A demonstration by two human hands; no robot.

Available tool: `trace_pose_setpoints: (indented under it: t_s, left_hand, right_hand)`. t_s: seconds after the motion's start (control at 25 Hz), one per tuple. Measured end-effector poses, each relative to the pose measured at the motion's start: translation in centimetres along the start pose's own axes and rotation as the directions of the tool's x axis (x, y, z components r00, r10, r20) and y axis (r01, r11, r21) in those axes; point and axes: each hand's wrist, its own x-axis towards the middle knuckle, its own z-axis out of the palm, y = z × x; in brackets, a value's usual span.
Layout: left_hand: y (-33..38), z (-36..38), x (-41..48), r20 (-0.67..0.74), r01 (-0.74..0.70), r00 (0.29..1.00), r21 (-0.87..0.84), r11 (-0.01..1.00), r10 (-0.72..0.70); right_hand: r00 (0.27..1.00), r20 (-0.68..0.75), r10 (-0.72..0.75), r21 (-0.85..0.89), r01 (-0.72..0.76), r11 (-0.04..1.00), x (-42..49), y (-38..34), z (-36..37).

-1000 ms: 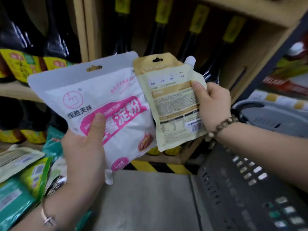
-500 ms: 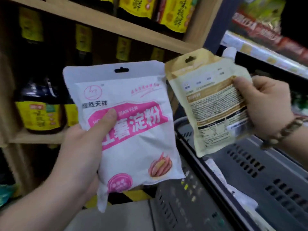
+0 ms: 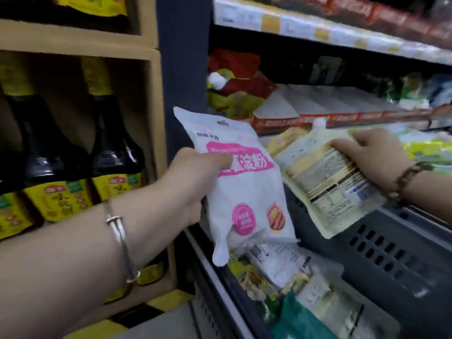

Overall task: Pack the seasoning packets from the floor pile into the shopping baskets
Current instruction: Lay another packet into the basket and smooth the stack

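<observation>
1. The left hand (image 3: pixel 195 182) grips a white-and-pink soft plastic pouch (image 3: pixel 247 199) by its 9 o'clock edge, thumb across the front, above the dark grey perforated plastic shopping basket (image 3: pixel 391 253).
2. The right hand (image 3: pixel 367 152) pinches a beige spouted pouch (image 3: pixel 325 182) at its 2 o'clock edge, also over the basket.
3. Both look light, limp and slick, so an edge pinch suits them.
4. Each long axis runs roughly 11 to 5 o'clock, hang-holes uppermost.

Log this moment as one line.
left hand: holds white packet | right hand: holds beige pouch | both over basket | inside: other packets
</observation>
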Motion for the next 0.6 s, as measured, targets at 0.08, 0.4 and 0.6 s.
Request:
trace_pose_setpoints:
  t_s: [0.08, 0.4, 0.6]
  left_hand:
    - [-1.9, 2.4, 1.9, 0.060, 0.026, 0.997, 0.248, 0.968, -0.042]
    - [-8.0, 9.6, 8.2, 0.124, -0.039, 0.892, 0.979, 0.199, -0.435]
    - [-9.8, 6.9, 10.3, -0.088, 0.320, 0.757, 0.914, 0.250, -0.648]
  right_hand:
    - [0.987, 0.163, -0.006, -0.208, 0.040, 0.977, -0.1, 2.5, 1.8]
    - [0.871, 0.461, 0.169, -0.376, 0.019, 0.926, -4.3, 9.3, 12.1]
    - [0.844, 0.511, 0.159, -0.285, -0.008, 0.958, -6.9, 11.5, 14.1]
